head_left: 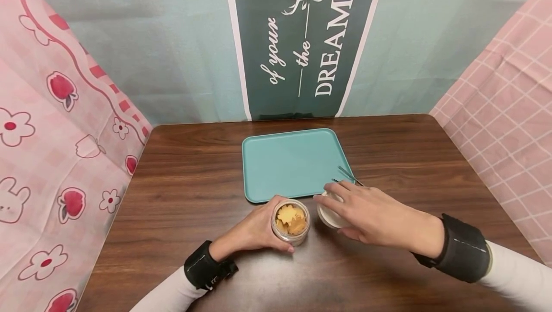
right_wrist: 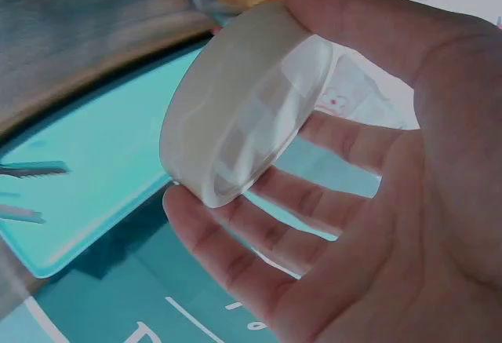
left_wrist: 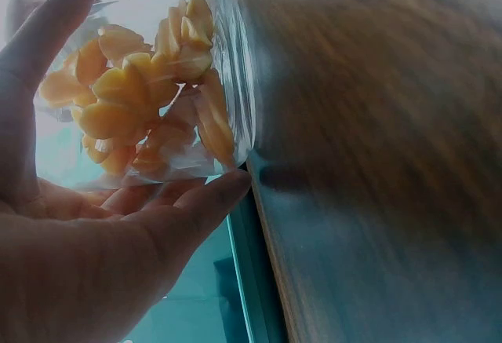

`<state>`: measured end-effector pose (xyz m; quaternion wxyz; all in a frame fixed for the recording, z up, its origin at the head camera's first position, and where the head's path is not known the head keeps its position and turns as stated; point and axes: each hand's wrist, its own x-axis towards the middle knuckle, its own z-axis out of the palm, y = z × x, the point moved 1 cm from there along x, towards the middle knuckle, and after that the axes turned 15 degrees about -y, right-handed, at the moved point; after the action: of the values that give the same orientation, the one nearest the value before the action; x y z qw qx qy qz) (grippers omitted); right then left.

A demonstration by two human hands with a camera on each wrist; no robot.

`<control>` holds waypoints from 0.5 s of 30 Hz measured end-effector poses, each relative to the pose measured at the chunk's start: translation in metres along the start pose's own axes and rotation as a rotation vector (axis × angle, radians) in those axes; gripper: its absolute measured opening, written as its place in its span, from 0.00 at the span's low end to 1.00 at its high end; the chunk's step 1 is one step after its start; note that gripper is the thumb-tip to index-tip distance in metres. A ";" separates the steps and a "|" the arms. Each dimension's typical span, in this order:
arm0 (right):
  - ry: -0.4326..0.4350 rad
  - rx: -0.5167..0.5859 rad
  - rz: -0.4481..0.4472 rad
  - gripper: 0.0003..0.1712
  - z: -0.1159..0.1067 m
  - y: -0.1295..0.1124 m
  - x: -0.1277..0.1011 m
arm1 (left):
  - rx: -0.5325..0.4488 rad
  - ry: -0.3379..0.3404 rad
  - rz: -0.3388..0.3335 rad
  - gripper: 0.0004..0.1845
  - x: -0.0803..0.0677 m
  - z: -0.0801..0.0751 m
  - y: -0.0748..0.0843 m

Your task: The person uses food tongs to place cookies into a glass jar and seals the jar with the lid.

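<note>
My left hand [head_left: 258, 229] grips a clear jar [head_left: 297, 241] around its side, near the middle of the table. The jar has no lid on its mouth, and yellow flower-shaped pieces [head_left: 291, 218] fill it. In the left wrist view the thumb and fingers curve round the clear wall [left_wrist: 239, 68]. Just right of the jar, my right hand [head_left: 371, 218] holds a round cream-white lid [head_left: 331, 218]. In the right wrist view the lid [right_wrist: 216, 100] is tilted, pinched between thumb and fingertips, apart from the jar.
A teal tray [head_left: 293, 163] lies behind both hands. Metal tweezers or tongs [head_left: 346, 174] rest at its right edge, partly hidden by my right hand. The brown wooden table [head_left: 189, 173] ends at a fabric backdrop, with pink cloths at both sides.
</note>
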<state>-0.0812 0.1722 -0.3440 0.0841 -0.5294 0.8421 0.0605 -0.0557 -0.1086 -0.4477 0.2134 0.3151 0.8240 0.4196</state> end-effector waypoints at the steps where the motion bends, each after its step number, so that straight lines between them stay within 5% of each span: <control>1: 0.004 -0.001 -0.001 0.45 -0.003 -0.001 0.001 | 0.000 0.001 0.001 0.51 0.000 0.000 0.000; 15: -0.021 0.008 -0.056 0.46 -0.025 -0.020 0.021 | 0.003 -0.003 0.008 0.51 0.001 0.000 -0.001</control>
<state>-0.0742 0.1399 -0.3243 0.0965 -0.5519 0.8262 0.0602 -0.0569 -0.1089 -0.4487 0.2125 0.3196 0.8231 0.4186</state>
